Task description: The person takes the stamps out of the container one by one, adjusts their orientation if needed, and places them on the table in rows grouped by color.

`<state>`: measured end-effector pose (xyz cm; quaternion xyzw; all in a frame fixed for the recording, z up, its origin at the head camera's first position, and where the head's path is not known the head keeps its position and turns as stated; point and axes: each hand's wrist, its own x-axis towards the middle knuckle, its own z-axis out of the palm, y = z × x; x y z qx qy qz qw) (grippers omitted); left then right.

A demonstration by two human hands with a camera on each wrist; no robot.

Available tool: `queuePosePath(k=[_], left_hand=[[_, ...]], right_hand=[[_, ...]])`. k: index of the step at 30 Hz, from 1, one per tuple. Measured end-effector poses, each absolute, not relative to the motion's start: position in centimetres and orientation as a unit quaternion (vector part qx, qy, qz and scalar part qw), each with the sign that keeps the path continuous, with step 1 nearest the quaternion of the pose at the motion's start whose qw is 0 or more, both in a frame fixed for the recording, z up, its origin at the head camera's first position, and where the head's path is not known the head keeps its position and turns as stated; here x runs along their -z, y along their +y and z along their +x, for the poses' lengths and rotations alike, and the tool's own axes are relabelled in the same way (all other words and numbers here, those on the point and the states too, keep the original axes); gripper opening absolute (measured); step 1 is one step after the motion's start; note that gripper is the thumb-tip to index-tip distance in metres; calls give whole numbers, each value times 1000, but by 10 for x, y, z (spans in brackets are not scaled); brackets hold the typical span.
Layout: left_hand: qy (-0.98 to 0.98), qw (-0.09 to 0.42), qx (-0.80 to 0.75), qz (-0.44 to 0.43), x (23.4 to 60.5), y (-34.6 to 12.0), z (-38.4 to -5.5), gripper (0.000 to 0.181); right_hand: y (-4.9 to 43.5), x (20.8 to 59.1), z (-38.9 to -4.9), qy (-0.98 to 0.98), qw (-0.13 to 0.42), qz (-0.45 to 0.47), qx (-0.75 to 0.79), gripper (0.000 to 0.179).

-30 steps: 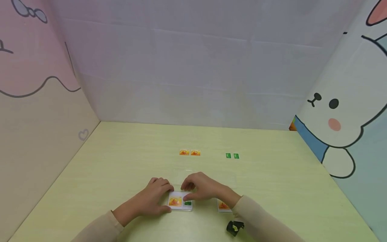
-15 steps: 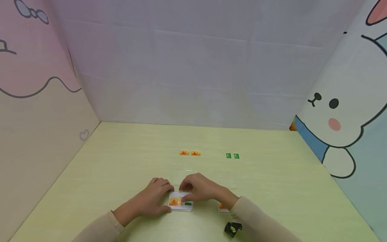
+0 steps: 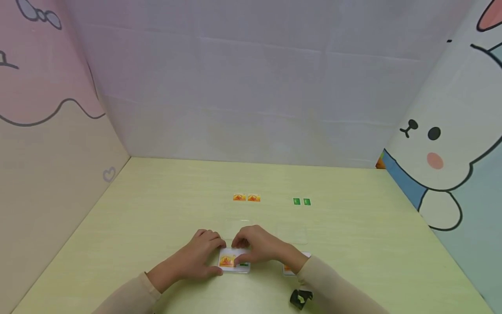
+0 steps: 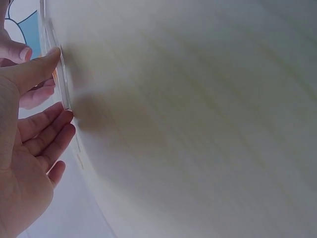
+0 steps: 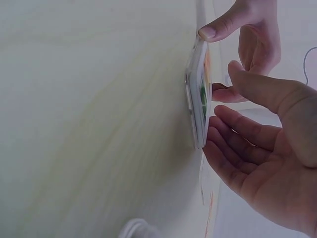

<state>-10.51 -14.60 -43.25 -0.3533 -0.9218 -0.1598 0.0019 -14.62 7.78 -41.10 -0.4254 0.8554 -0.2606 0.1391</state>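
A flat white rectangular plate [image 3: 231, 269] with a clear layer at its edge lies low over the table. An orange picture [image 3: 226, 261] and a green one [image 5: 203, 101] show on its face. My left hand [image 3: 200, 257] grips the plate's left end, thumb at the near corner and fingers at the far one. Over the right part bends my right hand [image 3: 260, 244]. Its fingertips are at the far edge, and its thumb overlaps the face between the two pictures, partly hiding the green one. In the right wrist view that thumb stands off the face, with fingers loosely bent.
A second white plate [image 3: 287, 270] is partly hidden under my right wrist. Farther back lie two orange cards [image 3: 253, 198] and two green cards [image 3: 307, 202]. A faint clear sheet [image 3: 292, 234] lies behind my right hand. Beside the right sleeve is a black object [image 3: 301, 299].
My right hand has shifted slightly left, its thumb sliding over the face toward the orange picture and covering more of the green one. The black object moved slightly with the sleeve. My left hand stays put.
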Motion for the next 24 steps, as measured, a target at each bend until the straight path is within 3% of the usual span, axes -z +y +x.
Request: queuePosePath(k=[16,24], left_hand=[[-924,-7,158,-347,430,-145,-106,47],[-924,-13,161,-345,430,-145,-106,48]], right_hand=[[71,415,-145,872,127,-400,251,34],[67,413,-142,882,146,-369,255,35]])
